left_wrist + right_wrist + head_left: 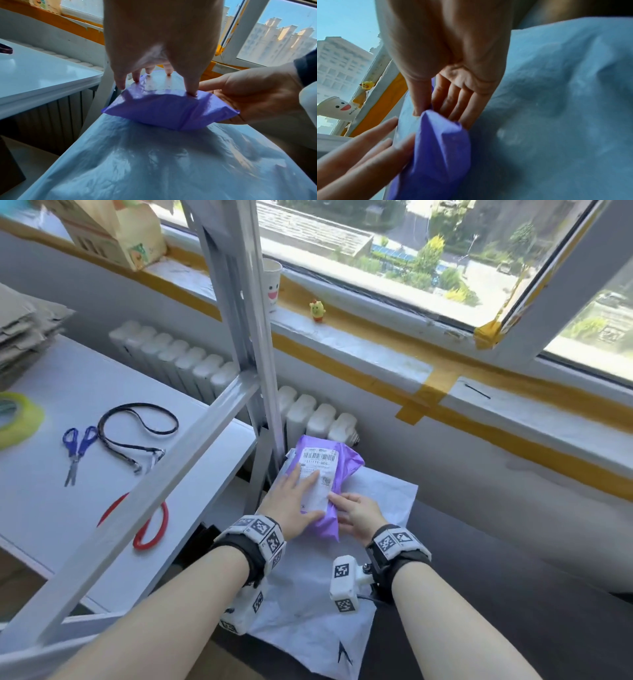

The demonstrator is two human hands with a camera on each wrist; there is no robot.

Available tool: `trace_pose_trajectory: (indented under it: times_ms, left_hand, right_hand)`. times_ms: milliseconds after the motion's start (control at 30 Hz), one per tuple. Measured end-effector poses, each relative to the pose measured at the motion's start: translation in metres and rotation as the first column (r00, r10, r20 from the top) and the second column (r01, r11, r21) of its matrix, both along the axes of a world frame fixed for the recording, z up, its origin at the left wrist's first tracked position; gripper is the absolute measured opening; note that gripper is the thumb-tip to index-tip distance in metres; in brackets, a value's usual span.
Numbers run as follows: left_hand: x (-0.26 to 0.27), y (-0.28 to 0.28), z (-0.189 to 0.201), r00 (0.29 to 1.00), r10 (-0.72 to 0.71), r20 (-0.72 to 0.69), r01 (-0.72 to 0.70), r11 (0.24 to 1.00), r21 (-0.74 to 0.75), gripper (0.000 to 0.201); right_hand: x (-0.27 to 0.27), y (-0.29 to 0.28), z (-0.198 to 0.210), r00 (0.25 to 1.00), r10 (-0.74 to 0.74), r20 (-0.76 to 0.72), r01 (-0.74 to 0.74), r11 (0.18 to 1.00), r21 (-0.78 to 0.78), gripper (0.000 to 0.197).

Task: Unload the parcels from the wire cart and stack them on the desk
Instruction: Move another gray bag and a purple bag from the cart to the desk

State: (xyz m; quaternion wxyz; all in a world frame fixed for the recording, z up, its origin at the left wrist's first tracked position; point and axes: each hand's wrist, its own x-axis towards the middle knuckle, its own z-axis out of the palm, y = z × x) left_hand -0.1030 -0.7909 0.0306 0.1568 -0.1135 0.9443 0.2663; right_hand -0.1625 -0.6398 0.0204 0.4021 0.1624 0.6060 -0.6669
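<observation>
A purple parcel [346,470] with a white barcode label lies on top of a large white parcel [315,594], below and to the right of the white desk [51,440]. My left hand [298,498] lies flat on the label, its fingertips [137,79] pressing down on the parcel's top. My right hand [352,508] pinches the purple parcel's [440,148] right edge, thumb on top and fingers along its underside. The same purple parcel [164,109] bulges between both hands. What the white parcel [154,162] rests on is hidden.
A white metal frame post [239,302] and slanted bar [137,508] stand between desk and parcels. On the desk lie blue scissors [77,450], red scissors [150,529], a lanyard [137,426], a tape roll [17,419] and cardboard [24,330]. A radiator [191,364] lines the wall.
</observation>
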Motion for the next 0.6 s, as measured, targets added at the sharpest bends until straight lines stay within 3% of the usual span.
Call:
trace_pose_trajectory:
  times_ms: [100,200,367,500,600]
  left_hand:
    - [-0.003,0.003,-0.005,0.999,-0.038,0.038,0.038,0.999,-0.021,0.086]
    - [-0.003,0.004,-0.009,0.997,-0.048,0.059,0.049,0.999,-0.023,0.085]
    - [-0.004,0.008,-0.008,0.999,-0.027,0.047,0.027,1.0,-0.015,0.065]
    - [-0.003,0.008,-0.011,0.994,-0.034,0.101,0.034,0.999,-0.004,0.063]
    - [-0.002,0.012,-0.013,0.99,-0.06,0.127,0.063,0.998,-0.016,0.065]
  right_hand:
    - [-0.003,0.011,0.0,0.996,0.091,0.011,-0.092,0.996,0.011,0.01]
    - [-0.011,0.015,0.001,1.0,0.01,-0.002,-0.01,0.999,0.042,0.02]
    - [-0.022,0.009,0.0,0.997,-0.077,-0.031,0.078,0.995,0.061,0.016]
    - [-0.027,0.012,-0.002,0.979,-0.186,-0.086,0.196,0.97,0.143,0.021]
    - [-0.032,0.018,-0.008,0.971,-0.08,-0.225,0.149,0.94,0.307,0.023]
